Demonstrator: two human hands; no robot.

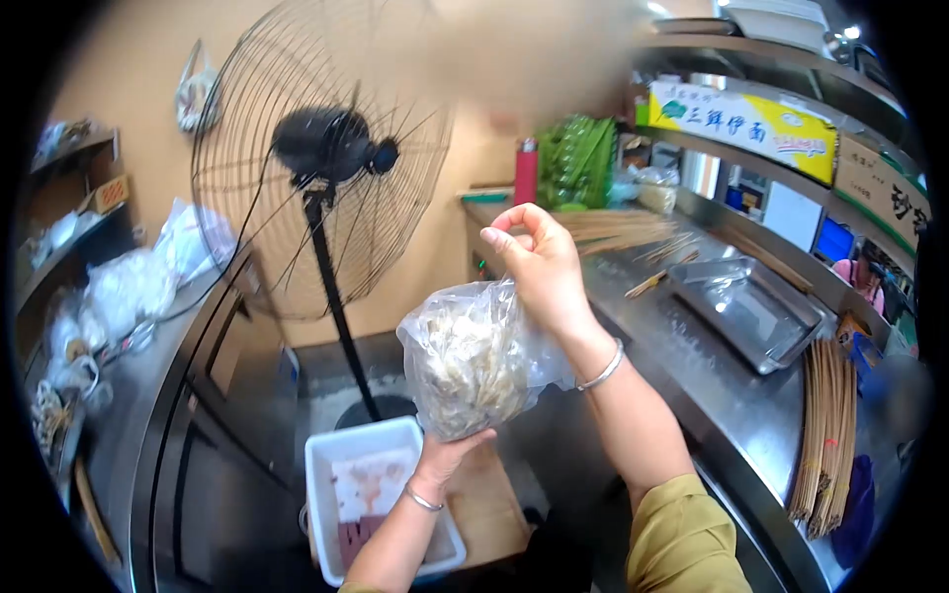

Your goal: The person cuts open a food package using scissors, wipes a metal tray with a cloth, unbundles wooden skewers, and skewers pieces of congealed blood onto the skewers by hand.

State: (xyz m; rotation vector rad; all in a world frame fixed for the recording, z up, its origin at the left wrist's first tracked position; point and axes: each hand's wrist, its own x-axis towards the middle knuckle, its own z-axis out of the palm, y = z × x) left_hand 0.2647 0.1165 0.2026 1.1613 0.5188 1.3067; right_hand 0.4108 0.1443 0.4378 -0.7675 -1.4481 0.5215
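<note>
Supporting the plastic bag [460,366] from below, the left hand [455,457] holds its underside, the fingers mostly hidden behind it. The right hand [539,262] is raised above the bag's upper right side, apart from the left, with its fingers curled toward the thumb; whether they pinch any plastic, I cannot tell. The bag is see-through, packed with pale, yellowish pieces, and tilted in front of the body. Each wrist wears a silvery bangle, and an olive sleeve [687,539] covers the right upper arm.

Below the bag, a white bin [318,494] with reddish things inside sits beside a light wooden surface [489,504]. On the right, a steel counter [657,341] bears a long bundle of thin sticks [825,435], a rectangular metal tray [746,311] and more loose sticks. Farther off, a large black stand fan [321,143] stands near the wall. Beyond the counter, a person in pink [868,279] shows at the right, below a yellow-and-white sign [741,128].
</note>
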